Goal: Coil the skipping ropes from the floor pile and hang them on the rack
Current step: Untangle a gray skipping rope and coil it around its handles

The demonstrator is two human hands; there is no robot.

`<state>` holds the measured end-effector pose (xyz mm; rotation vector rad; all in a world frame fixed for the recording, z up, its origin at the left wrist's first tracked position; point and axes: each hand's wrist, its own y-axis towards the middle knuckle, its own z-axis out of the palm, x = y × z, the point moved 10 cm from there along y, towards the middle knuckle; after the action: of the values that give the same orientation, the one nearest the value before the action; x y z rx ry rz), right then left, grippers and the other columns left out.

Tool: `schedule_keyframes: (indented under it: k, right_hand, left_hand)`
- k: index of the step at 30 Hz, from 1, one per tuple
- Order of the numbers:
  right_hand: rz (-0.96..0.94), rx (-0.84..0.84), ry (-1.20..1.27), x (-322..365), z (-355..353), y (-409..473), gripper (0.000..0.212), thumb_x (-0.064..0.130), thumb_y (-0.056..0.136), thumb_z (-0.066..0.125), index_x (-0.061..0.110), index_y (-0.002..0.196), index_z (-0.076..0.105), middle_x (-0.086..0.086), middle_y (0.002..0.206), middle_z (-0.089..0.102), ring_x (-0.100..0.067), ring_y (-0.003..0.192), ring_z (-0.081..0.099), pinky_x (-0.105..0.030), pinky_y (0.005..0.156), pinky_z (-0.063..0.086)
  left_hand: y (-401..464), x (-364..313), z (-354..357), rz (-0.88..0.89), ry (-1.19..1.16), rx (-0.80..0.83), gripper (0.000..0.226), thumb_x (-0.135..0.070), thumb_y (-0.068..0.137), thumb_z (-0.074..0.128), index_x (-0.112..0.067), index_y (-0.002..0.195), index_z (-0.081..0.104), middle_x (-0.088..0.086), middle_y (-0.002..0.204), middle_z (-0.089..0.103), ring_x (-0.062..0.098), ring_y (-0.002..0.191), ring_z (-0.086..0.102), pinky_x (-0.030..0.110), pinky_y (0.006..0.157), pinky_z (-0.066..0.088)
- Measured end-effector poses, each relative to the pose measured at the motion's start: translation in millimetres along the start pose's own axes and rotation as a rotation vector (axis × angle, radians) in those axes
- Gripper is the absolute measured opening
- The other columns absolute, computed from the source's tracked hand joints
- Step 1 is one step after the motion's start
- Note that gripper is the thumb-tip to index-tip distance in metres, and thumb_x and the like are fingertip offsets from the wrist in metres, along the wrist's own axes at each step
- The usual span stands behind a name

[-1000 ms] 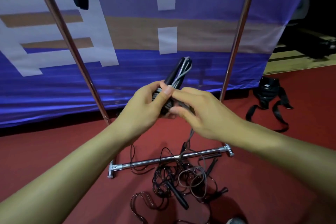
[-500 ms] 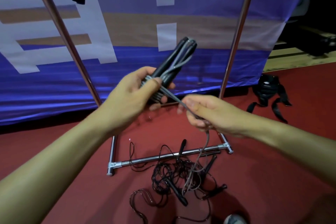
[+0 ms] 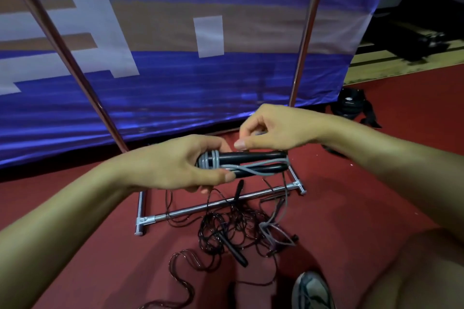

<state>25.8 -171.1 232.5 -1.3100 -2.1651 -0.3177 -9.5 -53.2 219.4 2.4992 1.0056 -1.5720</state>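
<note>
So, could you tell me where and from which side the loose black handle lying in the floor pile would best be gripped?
Probably mid-shaft, coming from straight above. The loose black handle is a slim stick lying flat on the red floor, its far end buried in the tangled cord, so pinch across its bare width nearer the free near end.

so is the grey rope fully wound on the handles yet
Not yet. A few grey turns circle the black handles beside the left hand, but the grey rope trails down to the floor pile.
</note>
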Motion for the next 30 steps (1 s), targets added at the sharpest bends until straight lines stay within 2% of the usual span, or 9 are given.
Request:
schedule_keyframes:
  k: [2,5,9,13,17,20,24,27,30]
  right_hand:
    - [-0.049,-0.091,-0.144,11.8,-6.4,1.9,0.027,0.051,0.095,0.066,0.029,0.083,0.076,0.008,0.067,0.066,-0.009,0.062,0.057,-0.030,0.063,0.046]
    - [-0.085,-0.196,-0.246,31.3,-17.6,-2.4,0.020,0.045,0.095,0.068,0.030,0.084,0.075,0.023,0.061,0.061,0.002,0.067,0.059,-0.014,0.061,0.038]
    - [-0.095,-0.262,-0.316,50.5,-19.4,-9.4,0.023,0.048,0.096,0.065,0.029,0.090,0.077,0.016,0.062,0.062,0.003,0.064,0.058,-0.029,0.062,0.047]
    - [0.015,-0.226,-0.187,44.3,-20.5,-12.8,0.027,0.041,0.102,0.056,0.037,0.086,0.077,0.018,0.067,0.071,-0.004,0.052,0.058,-0.027,0.058,0.047]
    - [0.062,-0.186,0.189,29.0,-10.1,-16.7,0.031,0.027,0.104,0.059,0.042,0.129,0.069,0.013,0.079,0.072,-0.002,0.055,0.057,-0.035,0.054,0.049]
    - [0.054,-0.166,0.298,26.3,-3.9,-18.8,0.032,0.024,0.103,0.061,0.037,0.131,0.068,0.008,0.079,0.071,-0.004,0.059,0.055,-0.036,0.056,0.046]
    - [0.014,-0.117,0.350,33.8,7.0,-21.1,0.032,0.021,0.103,0.061,0.033,0.132,0.067,0.009,0.084,0.075,-0.003,0.064,0.059,-0.022,0.059,0.048]
    - [-0.029,-0.100,0.355,42.5,11.3,-20.0,0.038,0.015,0.105,0.057,0.031,0.140,0.060,0.007,0.091,0.077,-0.005,0.068,0.064,-0.020,0.060,0.051]
    - [-0.074,-0.169,0.329,46.8,8.4,-21.5,0.042,0.012,0.104,0.058,0.037,0.139,0.057,0.010,0.096,0.078,-0.005,0.077,0.071,-0.021,0.064,0.055]
  left_hand:
    - [6.4,4.7,-4.3,-0.020,0.135,-0.043,0.029,-0.040,0.091,0.075,-0.023,0.109,0.060,0.011,0.078,0.071,0.023,0.060,0.058,0.037,0.057,0.050]
    - [12.3,11.0,-11.6,-0.048,0.215,-0.132,0.044,-0.044,0.087,0.078,-0.033,0.110,0.043,0.015,0.078,0.071,0.020,0.057,0.059,0.042,0.057,0.052]
    - [11.8,17.5,-16.9,-0.087,0.163,-0.157,0.043,-0.042,0.090,0.075,-0.031,0.120,0.046,0.003,0.065,0.067,0.012,0.053,0.056,0.031,0.055,0.050]
    - [11.6,17.7,-26.9,-0.057,0.127,-0.230,0.025,-0.031,0.097,0.069,-0.015,0.115,0.061,0.004,0.071,0.068,0.014,0.061,0.066,0.028,0.063,0.056]
    - [5.9,21.3,-33.3,-0.051,-0.247,-0.308,0.025,-0.012,0.098,0.067,0.000,0.117,0.058,0.001,0.082,0.074,0.011,0.075,0.070,0.024,0.067,0.059]
    - [-1.6,17.6,-30.3,-0.041,-0.270,-0.277,0.036,-0.031,0.097,0.064,-0.003,0.119,0.060,-0.008,0.087,0.075,0.009,0.079,0.064,0.024,0.069,0.055]
    - [-4.1,14.2,-33.3,-0.070,-0.254,-0.395,0.068,-0.064,0.089,0.046,-0.003,0.117,0.060,0.003,0.083,0.070,0.014,0.075,0.061,0.027,0.067,0.053]
    - [-2.5,13.8,-38.2,-0.062,-0.347,-0.485,0.060,-0.061,0.099,0.039,-0.005,0.106,0.061,0.006,0.074,0.063,0.013,0.067,0.057,0.025,0.058,0.048]
    - [-1.8,12.8,-39.6,-0.029,-0.438,-0.471,0.063,-0.056,0.103,0.042,0.004,0.115,0.060,0.008,0.078,0.062,0.014,0.069,0.056,0.023,0.055,0.045]
